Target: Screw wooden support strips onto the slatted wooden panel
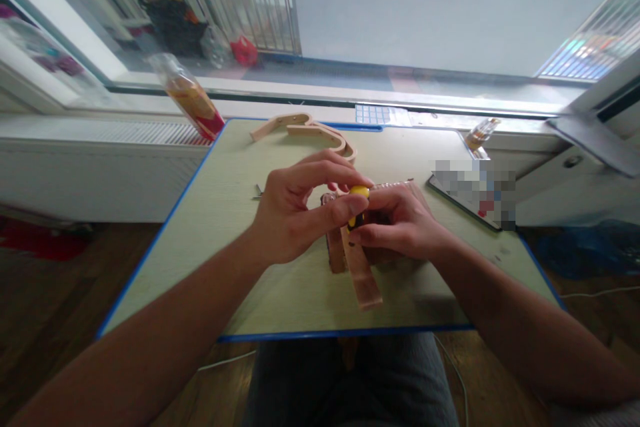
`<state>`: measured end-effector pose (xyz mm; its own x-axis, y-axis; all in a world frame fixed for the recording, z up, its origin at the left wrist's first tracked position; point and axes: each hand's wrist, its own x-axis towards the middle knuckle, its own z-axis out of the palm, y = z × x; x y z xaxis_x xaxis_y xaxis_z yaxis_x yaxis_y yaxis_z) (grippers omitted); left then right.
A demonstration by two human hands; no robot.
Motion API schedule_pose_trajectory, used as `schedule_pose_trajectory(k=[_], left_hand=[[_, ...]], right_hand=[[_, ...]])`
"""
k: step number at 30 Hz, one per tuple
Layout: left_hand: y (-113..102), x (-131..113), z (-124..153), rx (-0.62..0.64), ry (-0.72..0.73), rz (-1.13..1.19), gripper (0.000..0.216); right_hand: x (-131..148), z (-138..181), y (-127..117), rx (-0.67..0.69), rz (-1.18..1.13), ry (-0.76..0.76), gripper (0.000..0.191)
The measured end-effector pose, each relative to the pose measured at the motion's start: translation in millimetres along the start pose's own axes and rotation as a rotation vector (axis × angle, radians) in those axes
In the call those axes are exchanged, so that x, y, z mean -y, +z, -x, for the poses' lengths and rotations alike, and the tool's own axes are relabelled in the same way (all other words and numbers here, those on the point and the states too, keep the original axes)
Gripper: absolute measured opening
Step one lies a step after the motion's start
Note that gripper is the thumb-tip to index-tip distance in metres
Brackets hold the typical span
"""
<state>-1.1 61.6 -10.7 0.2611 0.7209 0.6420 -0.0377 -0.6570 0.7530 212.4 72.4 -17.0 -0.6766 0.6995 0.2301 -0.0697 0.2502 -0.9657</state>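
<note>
My left hand [295, 210] and my right hand [400, 223] meet over the middle of a small pale table [220, 213]. The left thumb and fingers pinch the yellow top of a small tool [359, 192]. My right hand is closed around the tool's dark lower part and presses on a flat wooden piece [364, 277] that sticks out toward me from under the hands. More wooden parts [336, 250] lie beneath the fingers, mostly hidden.
Curved wooden pieces [310, 128] lie at the table's far edge. A dark flat device [467, 197] rests at the right. A bottle [193, 99] and a smaller bottle [481, 133] stand on the window sill. A small metal bit [258, 192] lies left of my hands.
</note>
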Motion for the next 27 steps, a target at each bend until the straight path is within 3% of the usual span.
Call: schedule_pose_trajectory(k=[10, 27], left_hand=[[-3.3, -2.1, -0.4, 0.024, -0.013, -0.006, 0.021], [-1.6, 8.6, 0.8, -0.013, -0.005, 0.024, 0.029]], right_hand=[[-5.1, -2.4, 2.2, 0.003, -0.058, -0.024, 0.021], [-18.4, 2.1, 8.9, -0.074, -0.054, 0.023, 0.040]])
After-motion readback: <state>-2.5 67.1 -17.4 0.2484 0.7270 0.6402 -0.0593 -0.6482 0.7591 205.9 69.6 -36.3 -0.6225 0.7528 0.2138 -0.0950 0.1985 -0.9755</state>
